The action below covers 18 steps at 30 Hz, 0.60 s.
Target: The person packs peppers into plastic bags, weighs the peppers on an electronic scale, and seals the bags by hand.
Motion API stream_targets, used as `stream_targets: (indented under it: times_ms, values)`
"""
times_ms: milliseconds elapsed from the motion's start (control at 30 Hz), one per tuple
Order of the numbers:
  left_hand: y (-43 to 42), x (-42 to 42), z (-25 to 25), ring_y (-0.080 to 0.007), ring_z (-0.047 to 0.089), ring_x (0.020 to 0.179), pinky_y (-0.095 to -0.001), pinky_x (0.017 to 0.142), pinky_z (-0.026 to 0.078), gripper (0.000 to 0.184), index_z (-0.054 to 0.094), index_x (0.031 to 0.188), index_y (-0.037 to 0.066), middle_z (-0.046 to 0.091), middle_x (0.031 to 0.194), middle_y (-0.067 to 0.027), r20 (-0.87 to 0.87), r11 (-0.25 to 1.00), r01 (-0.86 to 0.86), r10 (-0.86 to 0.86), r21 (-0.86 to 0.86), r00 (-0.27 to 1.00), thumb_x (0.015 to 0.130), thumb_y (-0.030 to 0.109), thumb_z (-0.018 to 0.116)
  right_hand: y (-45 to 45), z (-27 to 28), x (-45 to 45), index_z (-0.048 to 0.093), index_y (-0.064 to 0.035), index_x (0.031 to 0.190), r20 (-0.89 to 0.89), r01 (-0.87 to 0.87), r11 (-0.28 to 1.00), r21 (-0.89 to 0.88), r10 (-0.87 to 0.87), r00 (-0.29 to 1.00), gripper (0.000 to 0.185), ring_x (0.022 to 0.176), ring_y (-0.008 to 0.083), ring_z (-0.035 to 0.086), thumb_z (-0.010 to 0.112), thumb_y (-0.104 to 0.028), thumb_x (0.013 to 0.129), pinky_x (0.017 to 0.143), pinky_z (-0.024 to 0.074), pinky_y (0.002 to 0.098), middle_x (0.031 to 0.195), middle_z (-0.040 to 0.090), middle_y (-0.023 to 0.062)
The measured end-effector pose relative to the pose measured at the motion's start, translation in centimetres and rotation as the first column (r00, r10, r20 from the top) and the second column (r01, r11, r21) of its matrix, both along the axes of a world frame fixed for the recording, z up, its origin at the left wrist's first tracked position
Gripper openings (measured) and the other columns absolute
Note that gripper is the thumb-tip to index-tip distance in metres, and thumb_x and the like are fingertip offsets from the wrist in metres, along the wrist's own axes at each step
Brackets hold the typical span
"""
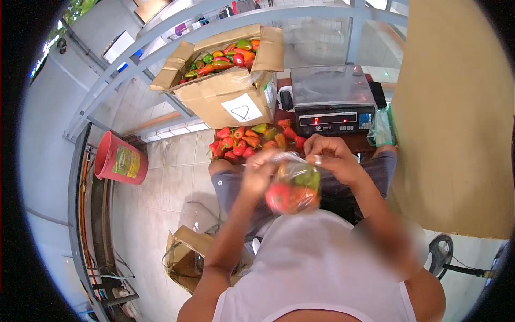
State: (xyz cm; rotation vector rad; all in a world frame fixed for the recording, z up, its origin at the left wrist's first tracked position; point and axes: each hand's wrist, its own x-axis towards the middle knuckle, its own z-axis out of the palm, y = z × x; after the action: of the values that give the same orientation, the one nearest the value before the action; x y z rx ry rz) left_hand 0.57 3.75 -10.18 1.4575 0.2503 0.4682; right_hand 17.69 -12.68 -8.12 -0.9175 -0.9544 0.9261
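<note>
In front of the seated person's chest, just above the lap, a clear plastic bag (pixel 294 185) is hanging between two bare hands, with red, orange and green peppers (pixel 278 198) showing through it. The left hand (pixel 259 173) is blurring, but its grip is closing around the upper left edge of the bag. The right hand's (pixel 333 156) grip is pinching the upper right edge between thumb and fingers. The person is wearing a white sleeveless top (pixel 306 249) and dark shorts (pixel 382 169).

Beyond the hands, loose peppers (pixel 236 142), mostly red with some orange and green, are lying on a low reddish-brown tabletop (pixel 286 115). Behind them and to the right, a digital scale (pixel 332 99) is showing lit red digits. A bundle of thin plastic (pixel 381 126) is resting against the scale's right side. Behind the loose peppers, to the left, an open cardboard box (pixel 214 102) is holding many more peppers (pixel 228 59); a white paper (pixel 242 108) with a handwritten mark is covering part of its front.

Farther left, a red bucket (pixel 119 156) with a yellow-green label is standing on the tiled floor (pixel 161 201). Nearer the person, an open carton (pixel 185 257) is sitting on the floor. A tall tan panel (pixel 456 118) is filling the right side.
</note>
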Motion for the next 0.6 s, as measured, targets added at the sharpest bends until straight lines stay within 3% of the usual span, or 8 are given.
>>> stream_targets:
  times_ms: [33,133,200,300,367,400,533,600]
  values:
    - [-0.6,-0.1,2.3,-0.0241,0.068,0.077,-0.0383,0.073,0.057,0.019,0.070,0.105,0.004,0.069,0.085,-0.0089,-0.008,0.953,-0.014,0.017,0.303,1.000,0.088,0.009,0.062,0.8,-0.7,-0.3,0.067,-0.0001,0.086,0.256,0.153,0.987,0.051,-0.161,0.953,0.008,0.088,0.0153,0.060,0.074,-0.004,0.086,0.080,0.0479,0.0313,0.093,0.063,0.0058]
    - [-2.8,-0.3,6.0,-0.0202,0.068,0.074,-0.0342,0.067,0.053,0.018,0.070,0.096,0.000,0.071,0.085,-0.0103,0.185,0.468,-0.181,0.037,0.865,0.982,0.081,-0.004,0.061,1.6,-0.3,-1.1,0.067,-0.0010,0.086,0.205,0.453,0.872,0.183,-0.485,0.850,0.007,0.089,0.0151,0.060,0.074,0.000,0.084,0.081,0.0476,0.0306,0.093,0.063,0.0058]
    - [-6.5,-1.0,4.8,-0.0218,0.067,0.074,-0.0344,0.068,0.054,0.014,0.071,0.096,0.001,0.071,0.084,-0.0099,0.021,0.890,0.006,-0.018,0.456,1.000,0.084,0.002,0.063,1.3,0.4,-1.0,0.066,-0.0018,0.086,-0.076,0.308,0.930,0.202,-0.299,0.951,0.014,0.091,0.0164,0.062,0.076,-0.012,0.086,0.084,0.0489,0.0321,0.095,0.064,0.0068]
    - [-5.1,-0.4,1.2,-0.0267,0.066,0.075,-0.0347,0.069,0.053,0.020,0.068,0.103,0.005,0.067,0.084,-0.0103,-0.175,0.933,0.168,-0.232,-0.317,0.957,0.083,0.007,0.068,-0.4,-0.6,-0.7,0.068,-0.0014,0.090,-0.392,-0.131,0.973,0.189,0.197,0.899,0.029,0.101,0.0198,0.063,0.076,-0.029,0.087,0.092,0.0501,0.0366,0.103,0.065,0.0099]
    - [-4.5,0.3,4.1,-0.0211,0.067,0.080,-0.0334,0.073,0.053,0.017,0.070,0.101,0.004,0.069,0.084,-0.0075,0.213,0.837,-0.090,-0.033,0.540,0.976,0.085,0.005,0.066,0.9,-1.3,-0.8,0.068,-0.0010,0.103,-0.242,-0.136,0.951,0.279,0.206,0.948,0.034,0.110,0.0226,0.061,0.075,-0.030,0.088,0.099,0.0477,0.0390,0.113,0.065,0.0120]
    - [-3.7,0.4,4.0,-0.0226,0.068,0.082,-0.0345,0.075,0.053,0.019,0.071,0.102,0.003,0.070,0.085,-0.0079,0.100,0.966,0.097,-0.124,0.239,0.987,0.084,0.005,0.067,1.4,-1.1,-0.9,0.067,-0.0008,0.110,-0.159,-0.143,0.935,0.325,0.203,0.966,0.038,0.115,0.0240,0.061,0.075,-0.030,0.088,0.102,0.0466,0.0402,0.118,0.064,0.0131]
    - [-2.5,-0.1,6.1,-0.0156,0.067,0.079,-0.0347,0.070,0.053,0.013,0.070,0.094,0.001,0.071,0.084,-0.0040,-0.078,0.585,0.105,-0.071,0.804,0.994,0.083,-0.001,0.063,0.0,0.3,-0.5,0.041,-0.0010,0.148,0.119,-0.225,0.973,0.056,0.217,0.969,0.071,0.131,0.0239,0.053,0.075,-0.018,0.089,0.110,0.0405,0.0376,0.140,0.056,0.0164]
    - [-3.0,0.1,6.1,-0.0135,0.064,0.071,-0.0323,0.064,0.051,0.009,0.068,0.090,-0.001,0.067,0.077,-0.0037,-0.121,0.684,0.103,-0.022,0.722,0.992,0.086,0.000,0.059,-0.7,0.8,-0.9,0.048,-0.0046,0.146,0.262,-0.062,0.993,-0.099,0.086,0.961,0.068,0.119,0.0225,0.062,0.075,-0.008,0.084,0.103,0.0454,0.0383,0.128,0.065,0.0140]
